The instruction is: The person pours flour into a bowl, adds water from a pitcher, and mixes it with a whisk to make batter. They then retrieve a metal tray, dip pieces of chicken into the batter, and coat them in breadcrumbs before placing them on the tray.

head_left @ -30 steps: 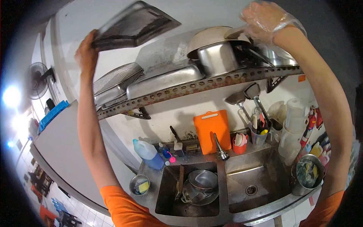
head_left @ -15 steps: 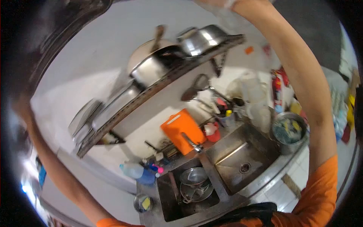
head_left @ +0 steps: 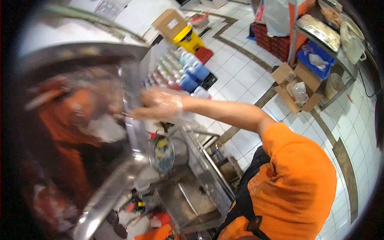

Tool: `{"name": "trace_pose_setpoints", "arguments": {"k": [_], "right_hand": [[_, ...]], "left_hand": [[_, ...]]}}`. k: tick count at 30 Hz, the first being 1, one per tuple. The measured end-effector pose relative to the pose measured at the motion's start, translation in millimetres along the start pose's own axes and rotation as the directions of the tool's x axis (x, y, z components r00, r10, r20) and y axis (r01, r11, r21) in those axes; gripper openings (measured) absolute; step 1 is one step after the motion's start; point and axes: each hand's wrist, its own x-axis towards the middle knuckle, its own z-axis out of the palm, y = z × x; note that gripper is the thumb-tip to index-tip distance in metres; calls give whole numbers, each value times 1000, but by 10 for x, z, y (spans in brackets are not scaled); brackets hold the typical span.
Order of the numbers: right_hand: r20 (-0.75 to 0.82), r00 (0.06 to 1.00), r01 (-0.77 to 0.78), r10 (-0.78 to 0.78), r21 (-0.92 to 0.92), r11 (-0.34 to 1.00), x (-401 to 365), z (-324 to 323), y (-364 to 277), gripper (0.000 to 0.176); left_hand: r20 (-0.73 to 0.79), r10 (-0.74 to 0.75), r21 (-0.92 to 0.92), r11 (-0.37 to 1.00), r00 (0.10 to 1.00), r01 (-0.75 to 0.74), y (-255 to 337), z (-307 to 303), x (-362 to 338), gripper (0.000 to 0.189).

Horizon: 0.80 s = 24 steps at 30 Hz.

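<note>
A large shiny metal vessel [head_left: 68, 148] fills the left side of the view, tilted and blurred, with orange and dark reflections on its surface. My right hand [head_left: 160, 105], in a clear plastic glove, grips its rim, with the arm stretched out from an orange sleeve. My left hand does not show. Just below my right hand is a metal pot [head_left: 171, 158] with yellow and green scrubbing things in it, beside the steel sink [head_left: 192, 200].
Blue-capped jugs and bottles [head_left: 192, 76] stand on the floor beyond my hand, near a yellow bin [head_left: 190, 40]. An open cardboard box [head_left: 284, 76] sits by a metal shelf [head_left: 340, 76] at the upper right. An orange board [head_left: 156, 234] lies near the bottom edge.
The view has swung from the wall shelf and sink towards the floor at the right. The large vessel now covers the left side, my right hand shows fully, and my left arm has left view.
</note>
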Motion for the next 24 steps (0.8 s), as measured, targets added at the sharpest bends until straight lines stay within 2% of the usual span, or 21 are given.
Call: {"name": "trace_pose_setpoints", "arguments": {"k": [1, 2, 3, 4, 5, 6, 7, 8, 9, 10, 11, 12, 14, 15, 17, 18, 19, 20, 21, 22, 24], "right_hand": [[-199, 978, 59, -54, 18, 998, -238, 3, 329, 67], [32, 962, -271, 272, -19, 962, -549, -171, 710, 62], [-91, 984, -144, 151, 86, 986, -884, -92, 1377, 62], [-179, 945, -260, 275, 103, 960, -1137, -428, 1015, 67], [-101, 892, -443, 441, 3, 896, -1437, -600, 1151, 64], [-37, 799, -601, 600, -102, 793, -1723, -788, 1336, 60], [58, 724, -664, 688, -211, 717, -1956, -993, 1464, 57], [143, 626, -703, 766, -322, 634, -2214, -1205, 1597, 56], [45, 749, -635, 661, -240, 735, -2598, -1332, 1820, 54], [-75, 842, -539, 535, -171, 824, -2928, -1469, 2013, 53], [-186, 665, -742, 723, -56, 668, -3104, -1634, 2041, 49], [-260, 435, -880, 862, 79, 468, -3217, -1806, 2019, 46], [-447, 287, -895, 847, 190, 404, -3403, -2222, 1968, 39], [-529, 231, -879, 816, 246, 408, -3451, -2438, 1946, 40], [-654, 116, -869, 747, 298, 396, -3584, -2751, 2015, 38], [-709, 66, -878, 702, 293, 378, -3640, -2910, 2087, 37], [-712, 58, -882, 700, 291, 370, -3618, -3037, 2111, 37], [-780, 47, -910, 624, 225, 349, -3567, -3190, 2117, 35], [-840, 45, -934, 541, 156, 321, -3510, -3341, 2166, 33], [-846, 46, -938, 531, 146, 314, -3460, -3470, 2261, 33], [-855, -57, -906, 515, 261, 333, -3329, -3734, 2464, 33]], "left_hand": [[401, -395, -346, 770, 826, 536, 1271, -39, 503, 47], [332, -61, -369, 910, 941, 189, 1322, 311, 557, 51], [306, -49, -398, 900, 951, 175, 1647, 517, 726, 51], [458, -7, -527, 803, 889, 278, 2032, 667, 918, 52], [593, 73, -612, 688, 802, 390, 2468, 790, 1095, 54], [699, 180, -649, 565, 692, 509, 2874, 1008, 1242, 55], [607, 191, -659, 664, 772, 354, 3014, 1649, 987, 55], [551, 313, -817, 392, 774, 423, 3389, 1700, 1196, 41], [653, 287, -727, 498, 701, 473, 3667, 1852, 1299, 47], [528, 296, -820, 420, 796, 388, 3939, 2135, 1330, 47], [496, 351, -863, 301, 794, 406, 4220, 2203, 1541, 52], [554, 370, -832, 270, 746, 485, 4424, 2492, 1535, 52], [498, 345, -854, 355, 795, 381, 4853, 2918, 1495, 49], [491, 349, -859, 346, 798, 377, 5076, 3157, 1459, 49], [563, 222, -807, 356, 796, 471, 5396, 3562, 1336, 47], [561, 231, -810, 351, 795, 469, 5547, 3651, 1346, 47], [638, 145, -718, 467, 757, 516, 5710, 3706, 1353, 47], [698, 46, -609, 563, 714, 559, 5896, 3786, 1341, 47], [700, 53, -615, 550, 712, 564, 6090, 3942, 1238, 47], [669, -7, -592, 598, 743, 540, 6289, 4149, 1076, 49], [631, -58, -577, 631, 774, 518, 6639, 4407, 969, 51]]}}
